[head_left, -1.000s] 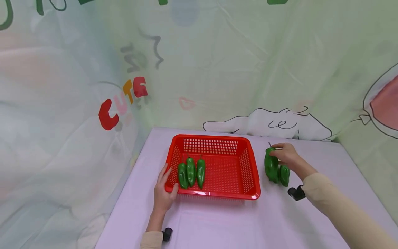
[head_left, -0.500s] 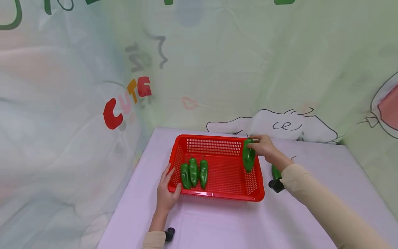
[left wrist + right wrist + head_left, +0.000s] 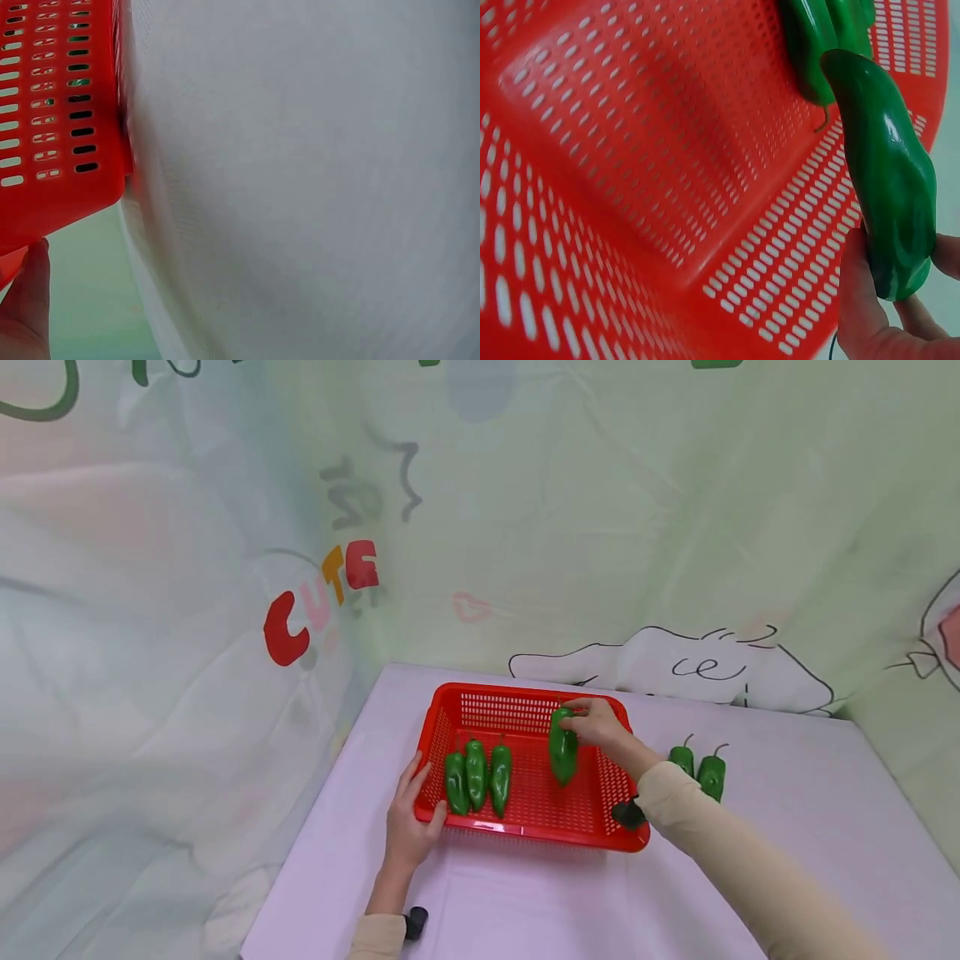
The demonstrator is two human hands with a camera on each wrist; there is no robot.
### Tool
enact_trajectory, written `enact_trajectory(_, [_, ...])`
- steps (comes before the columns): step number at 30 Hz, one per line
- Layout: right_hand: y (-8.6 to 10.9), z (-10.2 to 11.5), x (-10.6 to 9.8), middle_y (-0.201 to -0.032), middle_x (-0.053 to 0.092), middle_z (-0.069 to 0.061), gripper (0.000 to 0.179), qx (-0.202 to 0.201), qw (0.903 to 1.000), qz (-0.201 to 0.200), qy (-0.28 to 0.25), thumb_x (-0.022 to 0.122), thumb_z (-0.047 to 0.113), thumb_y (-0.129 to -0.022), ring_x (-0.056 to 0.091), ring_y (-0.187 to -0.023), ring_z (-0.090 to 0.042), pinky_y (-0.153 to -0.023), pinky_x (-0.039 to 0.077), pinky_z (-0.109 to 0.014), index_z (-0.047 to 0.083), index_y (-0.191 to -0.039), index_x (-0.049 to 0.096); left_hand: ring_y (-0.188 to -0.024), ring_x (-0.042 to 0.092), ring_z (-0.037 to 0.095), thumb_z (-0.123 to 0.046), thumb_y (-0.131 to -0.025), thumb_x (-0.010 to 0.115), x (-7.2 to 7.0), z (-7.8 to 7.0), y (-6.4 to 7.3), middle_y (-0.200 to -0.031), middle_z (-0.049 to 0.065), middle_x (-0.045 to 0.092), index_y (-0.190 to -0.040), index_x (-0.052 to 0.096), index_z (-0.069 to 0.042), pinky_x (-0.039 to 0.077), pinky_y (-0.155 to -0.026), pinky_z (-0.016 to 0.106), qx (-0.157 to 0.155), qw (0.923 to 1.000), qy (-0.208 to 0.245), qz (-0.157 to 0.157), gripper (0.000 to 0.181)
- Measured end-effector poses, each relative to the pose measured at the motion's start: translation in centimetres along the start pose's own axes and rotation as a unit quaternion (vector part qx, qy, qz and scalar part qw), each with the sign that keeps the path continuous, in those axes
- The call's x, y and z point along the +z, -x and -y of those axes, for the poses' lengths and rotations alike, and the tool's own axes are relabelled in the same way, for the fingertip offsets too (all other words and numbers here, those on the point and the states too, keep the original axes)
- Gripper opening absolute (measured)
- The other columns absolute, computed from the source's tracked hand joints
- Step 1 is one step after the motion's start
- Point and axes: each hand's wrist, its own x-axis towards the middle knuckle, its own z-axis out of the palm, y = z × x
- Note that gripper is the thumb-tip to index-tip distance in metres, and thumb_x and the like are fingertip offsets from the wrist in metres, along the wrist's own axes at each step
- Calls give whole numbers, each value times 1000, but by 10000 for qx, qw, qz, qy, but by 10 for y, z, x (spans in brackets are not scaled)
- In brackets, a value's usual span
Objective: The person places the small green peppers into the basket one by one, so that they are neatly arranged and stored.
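My right hand [image 3: 602, 727] pinches a long green pepper [image 3: 562, 757] near its stem end, tip hanging down, over the middle of a red plastic basket [image 3: 542, 838]. In the right wrist view this pepper [image 3: 889, 172] sits between thumb and fingers, apart from the basket floor. At the basket's near left corner my left hand [image 3: 411, 828] grips the rim; only part of that hand [image 3: 28, 304] shows in the left wrist view. Three more green peppers [image 3: 477, 775] lie side by side in the basket's left part.
Two green peppers [image 3: 711, 775] lie on the pale cloth-covered table [image 3: 795, 827] to the right of the basket, partly hidden by the right sleeve [image 3: 720, 843]. A printed cloth wall [image 3: 570, 543] stands behind the table.
My right hand has lifted a pepper from the table on the right and carried it left over the basket. The left hand has kept its hold on the corner.
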Motion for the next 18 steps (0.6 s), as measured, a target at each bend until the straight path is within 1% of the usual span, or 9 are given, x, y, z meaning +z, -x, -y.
enact_trajectory(2, [-2,-1,7,-125,53,-33,47,-23,10000,14,-55,54,3,-95,65,-95,-27,-79,60,-37,-14,-138,45,-134,47,32,-9,-76,69,0,0,0,-149,14,45,-133,57,3,47,-98,51,-20,10000,-43,6,59])
enact_trajectory(6, [-11,-5,21,-122,55,-32,44,-56,10000,-3,-56,54,3,-95,65,-95,-30,-81,59,-39,-14,-135,47,-133,47,33,-9,-77,69,0,0,0,-148,15,45,-133,57,2,48,-97,52,-38,10000,-35,21,58])
enact_trajectory(9, [-17,-8,32,-121,56,-31,45,-5,10000,49,-19,55,2,-95,66,-94,-29,-81,60,-39,-15,-135,46,-133,47,34,-9,-77,69,1,0,1,-148,16,45,-133,57,3,48,-96,52,-48,10000,-41,22,59])
enact_trajectory(14, [-24,-12,49,-119,57,-28,43,165,9995,164,-227,56,2,-94,67,-92,-27,-80,60,-40,-14,-133,49,-134,47,32,-9,-77,68,2,0,1,-150,13,44,-134,57,2,49,-96,51,-99,9999,-11,12,59])
enact_trajectory(18, [-27,-16,60,-120,57,-29,44,204,9990,291,-278,57,1,-93,67,-91,-25,-79,60,-41,-14,-133,49,-134,46,31,-10,-77,69,2,1,1,-151,11,44,-134,57,1,49,-96,50,-134,9999,-16,16,59])
